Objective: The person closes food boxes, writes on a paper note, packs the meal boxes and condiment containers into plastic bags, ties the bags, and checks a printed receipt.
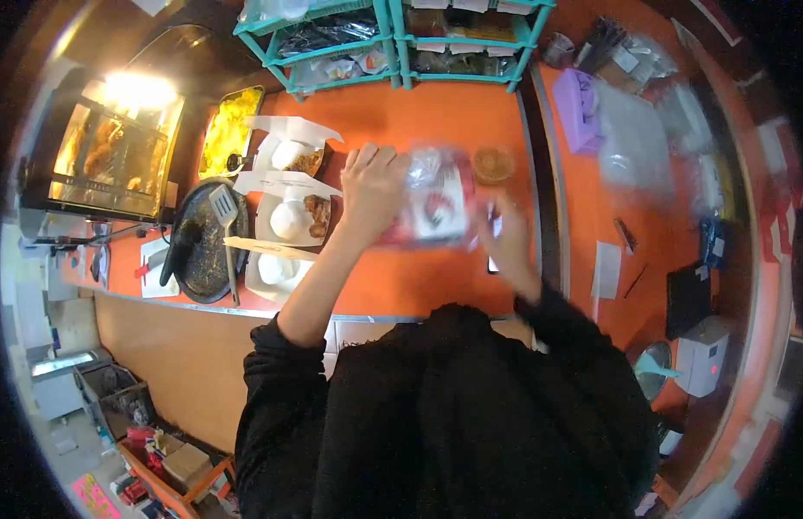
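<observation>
A clear plastic bag with red and white print (437, 210) lies over the orange counter in front of me, slightly blurred. My left hand (371, 190) is at its left edge, fingers curled in on the plastic. At the bag's right edge is my right hand (507, 242), smeared by motion, so its grip on the plastic cannot be made out. Just above that hand sits a small round tub of brown contents (493, 164). Left of my left hand stand several open paper boxes, among them one with white rice and brown pieces of food (291, 220).
A dark stone mortar (209, 259) with a slotted spatula (224, 206) across it stands on the left, near a lit glass food warmer (116, 151) and a tray of yellow food (231, 130). Teal shelves (393, 48) border the back. A purple container (577, 112) is at right.
</observation>
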`<state>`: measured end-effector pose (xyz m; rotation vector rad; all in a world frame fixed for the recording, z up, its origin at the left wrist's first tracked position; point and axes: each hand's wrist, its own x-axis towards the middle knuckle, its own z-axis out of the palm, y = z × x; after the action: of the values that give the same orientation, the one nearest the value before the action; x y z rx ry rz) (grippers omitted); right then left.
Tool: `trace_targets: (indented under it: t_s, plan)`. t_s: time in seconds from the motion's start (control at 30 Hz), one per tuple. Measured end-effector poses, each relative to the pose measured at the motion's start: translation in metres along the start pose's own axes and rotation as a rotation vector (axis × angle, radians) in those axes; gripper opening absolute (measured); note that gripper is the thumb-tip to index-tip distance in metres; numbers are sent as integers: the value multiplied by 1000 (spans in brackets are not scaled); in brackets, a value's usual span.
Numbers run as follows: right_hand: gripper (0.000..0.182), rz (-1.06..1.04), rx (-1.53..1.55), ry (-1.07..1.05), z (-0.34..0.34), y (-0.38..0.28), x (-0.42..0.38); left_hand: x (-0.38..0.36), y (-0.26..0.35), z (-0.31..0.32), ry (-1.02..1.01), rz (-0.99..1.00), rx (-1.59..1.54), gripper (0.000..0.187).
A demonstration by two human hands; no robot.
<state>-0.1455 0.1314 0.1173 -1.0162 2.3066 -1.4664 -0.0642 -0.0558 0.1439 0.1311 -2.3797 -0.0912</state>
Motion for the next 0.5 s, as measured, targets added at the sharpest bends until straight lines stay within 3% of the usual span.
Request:
trace_targets:
  t_s: [0.03, 0.07, 0.1, 0.17, 0.2, 0.23, 0.3, 0.37, 0.43, 0.5]
  plan:
    - [11, 1, 113, -147, 2, 12, -40, 1, -1, 2, 50, 38, -23, 15]
    - [7, -68, 191, -654, -21, -13, -52, 4, 3, 0, 52, 52, -23, 15]
    - [9, -2, 215, -997, -41, -32, -52, 8, 10, -4, 14, 12, -129, 16]
    - [8, 373, 322, -713, -63, -26, -27, 11, 19, -14, -27, -18, -241, 17]
    - [10, 128, 428, -340, -63, -19, 0, 13, 18, -21, -18, 22, -260, 19]
    - [14, 7, 321, -189, -64, -24, 32, 16, 15, -26, -5, 62, -278, 21]
    - [21, -280, 182, -116, -28, -40, 85, 17, 6, -36, -43, 83, -307, 23]
    - [32, -524, 143, -260, 38, -45, 131, 13, -7, -42, -146, 61, -338, 27]
    - [35, -642, 100, -362, 69, -43, 151, 8, -20, -33, -76, 71, -322, 28]
    - [34, -181, -101, -715, 78, -40, 155, -1, -31, -17, 11, 94, -269, 30]
